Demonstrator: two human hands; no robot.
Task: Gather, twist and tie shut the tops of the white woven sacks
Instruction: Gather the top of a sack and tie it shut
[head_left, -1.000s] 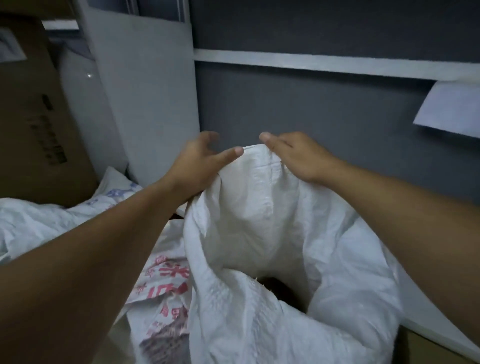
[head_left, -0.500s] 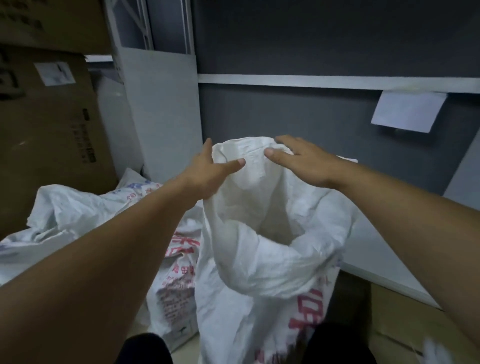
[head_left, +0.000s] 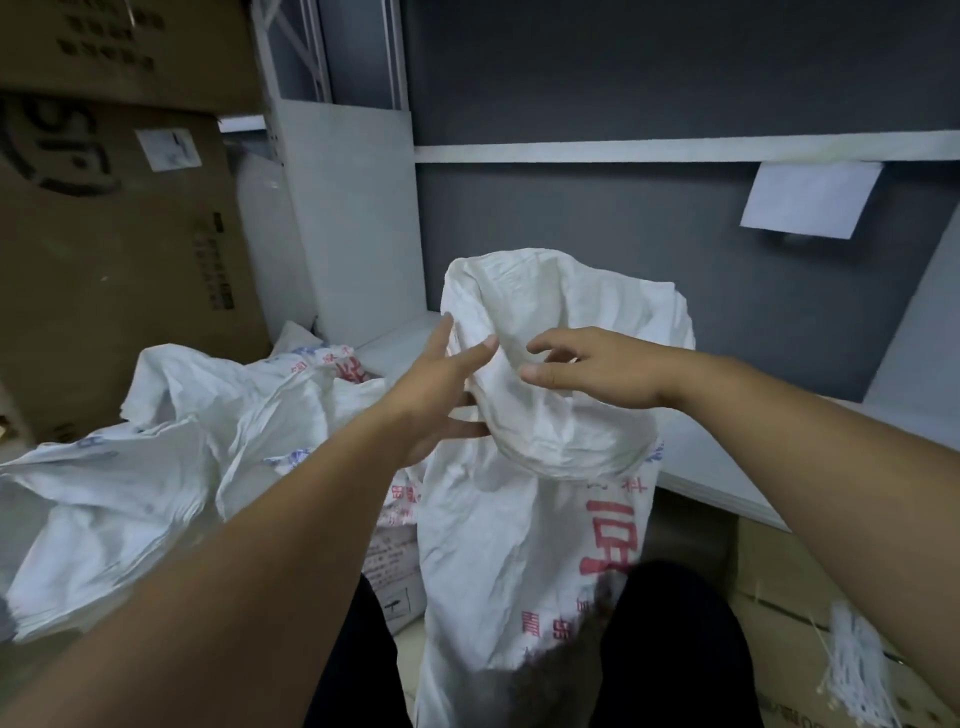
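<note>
Head view: where's the white sack (head_left: 519, 519)?
– Standing upright, mouth gaping, between both hands.
– Left hand (head_left: 441, 395)?
– Fingers spread, touching its left rim.
– Right hand (head_left: 597, 371)?
– Loosely curled over the mouth, gripping nothing.

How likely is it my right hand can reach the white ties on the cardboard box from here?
Probably yes. The right hand is open and empty, and the white ties lie uncovered on the cardboard box, close beside that forearm.
</note>
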